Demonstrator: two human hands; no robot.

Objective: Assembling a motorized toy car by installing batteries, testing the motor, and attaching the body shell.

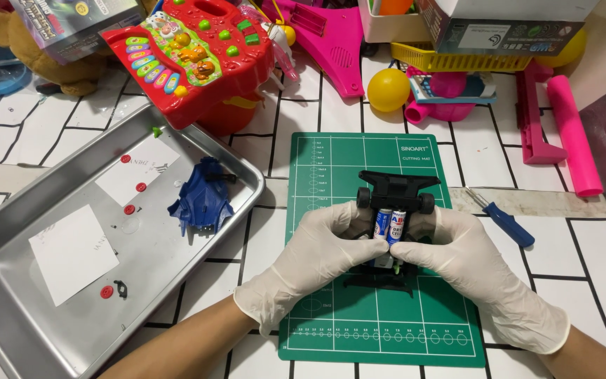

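A black toy car chassis (395, 188) lies on a green cutting mat (380, 330) with two batteries (388, 226) standing side by side in its middle. My left hand (313, 260), in a white glove, grips the chassis from the left with fingers against the batteries. The gloved right hand (475, 270) holds it from the right, thumb by the batteries. Two black wheels show at the chassis's far end. My hands cover the near part of the chassis.
A metal tray (8, 295) at left holds a blue car body shell (203, 200), white paper slips, small red discs and a black part. A blue-handled screwdriver (503, 219) lies right of the mat. Toys, a yellow ball (388, 89), boxes crowd the back.
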